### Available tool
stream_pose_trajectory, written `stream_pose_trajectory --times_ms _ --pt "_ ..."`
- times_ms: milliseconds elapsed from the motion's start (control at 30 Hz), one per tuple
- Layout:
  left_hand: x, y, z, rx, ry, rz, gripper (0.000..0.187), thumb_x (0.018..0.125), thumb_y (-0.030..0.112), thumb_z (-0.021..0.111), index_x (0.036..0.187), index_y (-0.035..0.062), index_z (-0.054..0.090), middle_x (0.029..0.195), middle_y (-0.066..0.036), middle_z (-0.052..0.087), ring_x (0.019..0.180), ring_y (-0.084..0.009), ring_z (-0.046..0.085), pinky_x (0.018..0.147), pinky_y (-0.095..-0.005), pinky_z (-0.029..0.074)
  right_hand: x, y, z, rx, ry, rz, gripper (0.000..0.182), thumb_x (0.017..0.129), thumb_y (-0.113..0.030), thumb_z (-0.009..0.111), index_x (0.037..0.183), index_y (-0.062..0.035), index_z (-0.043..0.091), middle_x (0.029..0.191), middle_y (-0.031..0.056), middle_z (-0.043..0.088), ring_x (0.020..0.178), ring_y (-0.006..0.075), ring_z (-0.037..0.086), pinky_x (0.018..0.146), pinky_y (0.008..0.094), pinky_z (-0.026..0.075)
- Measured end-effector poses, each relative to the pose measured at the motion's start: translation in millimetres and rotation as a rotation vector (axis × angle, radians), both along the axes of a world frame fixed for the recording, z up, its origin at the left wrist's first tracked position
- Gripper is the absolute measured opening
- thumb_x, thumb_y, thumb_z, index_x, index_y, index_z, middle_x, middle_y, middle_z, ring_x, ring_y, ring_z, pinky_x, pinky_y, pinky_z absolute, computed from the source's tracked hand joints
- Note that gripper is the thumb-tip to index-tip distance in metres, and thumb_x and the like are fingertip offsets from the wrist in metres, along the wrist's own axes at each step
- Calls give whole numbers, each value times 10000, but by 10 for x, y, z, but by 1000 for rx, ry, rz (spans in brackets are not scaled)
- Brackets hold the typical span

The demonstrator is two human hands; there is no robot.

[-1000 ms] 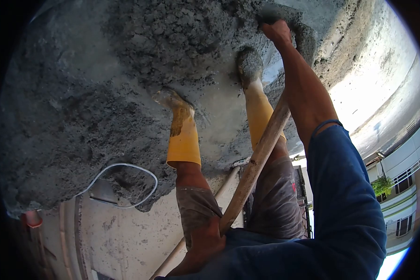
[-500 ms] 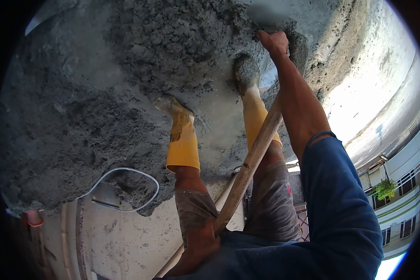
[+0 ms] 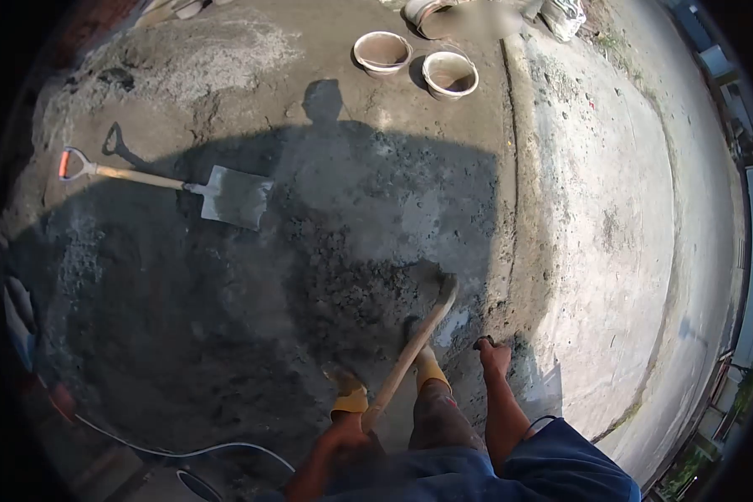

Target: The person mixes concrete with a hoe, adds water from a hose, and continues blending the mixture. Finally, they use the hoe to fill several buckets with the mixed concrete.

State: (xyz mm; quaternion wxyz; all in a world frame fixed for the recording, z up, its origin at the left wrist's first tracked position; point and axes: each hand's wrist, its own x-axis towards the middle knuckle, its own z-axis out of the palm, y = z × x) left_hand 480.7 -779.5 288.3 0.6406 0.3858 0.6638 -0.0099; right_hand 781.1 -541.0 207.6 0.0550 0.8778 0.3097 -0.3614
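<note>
My left hand, low in the view, is closed round the wooden handle of a hoe. The handle slants up and right to a thick end over the wet grey mortar; its blade is muddy and mostly hidden. My right hand is off the handle, to its right, with fingers curled round a small dark thing that I cannot make out. Between my hands are my yellow boots, standing in the mortar.
A shovel with an orange-grip handle lies at the left. Two buckets stand ahead, with another container behind them. A pale hose curves across the lower left. Right of the mortar runs a concrete edge beside sunlit paving.
The view has lifted, bringing the shovel and buckets into sight. My right hand is now lower, beside the boots. My left hand still holds the handle.
</note>
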Motion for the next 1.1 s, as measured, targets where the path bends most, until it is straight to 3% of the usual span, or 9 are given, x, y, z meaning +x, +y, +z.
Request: stream_pose_trajectory --times_ms 267,333,400,500,600,767,867,900,1100 --pt "-531 1111 79 -328 -138 -18 668 572 232 770 1152 -38 579 1108 -159 618 1032 -263 600 848 -361 466 107 415 740 -130 -22 250 455 619 -313 671 912 35 680 999 213 667 982 327 644 830 400 502" --pt "-425 1048 -81 -283 -45 -31 700 568 268 781 1164 -36 577 1033 -151 651 967 -268 627 831 -364 474 -221 1205 1128 133 169 250 509 625 -343 693 917 73 661 886 223 678 878 357 658 810 412 492" --pt "-255 1131 26 -194 -7 -15 703 549 294 795 1125 -57 596 985 -168 665 926 -273 640 811 -364 481 -604 2500 860 892 699 -8 495 705 -394 766 914 45 674 633 51 581 528 123 516 489 275 409" --pt "-60 1088 86 -52 56 13 622 558 302 806 1013 -84 633 953 -196 669 894 -274 647 777 -370 490 -1290 3219 3454 1269 938 59 700 784 -421 719 1258 50 509 744 39 580 481 80 448 443 232 348" --pt "102 1245 346 -38 58 36 577 675 288 740 1108 -66 595 1046 -203 645 973 -271 622 828 -366 478 -1403 3370 4104 1363 916 455 402 823 -381 688 929 5 646 685 12 562 519 70 455 485 245 368" --pt "286 1423 545 272 146 -46 485 816 291 582 1161 -49 557 1090 -232 625 1036 -319 601 893 -386 452 -1467 2266 2795 1000 706 667 193 843 -187 635 913 -9 613 714 14 592 690 76 532 649 254 443" --pt "352 1517 763 373 190 -116 417 863 235 466 1188 -11 557 1130 -250 602 1062 -386 581 898 -442 443 -1239 1226 1185 359 413 943 581 765 -414 692 1144 16 602 1110 236 626 1046 335 613 883 369 475" --pt "362 1521 771 402 174 -112 412 871 229 451 1199 4 556 1142 -245 599 1071 -386 573 907 -447 438 -1191 914 1003 11 489 852 655 775 -455 676 1185 45 568 1159 277 585 1115 351 573 925 354 456" --pt "449 1709 1373 405 59 -177 385 882 229 451 1204 46 557 1131 -228 602 1095 -380 552 913 -450 438 -1184 84 1190 -235 799 349 658 810 -478 655 1197 38 529 1121 227 595 1002 385 605 797 570 488"
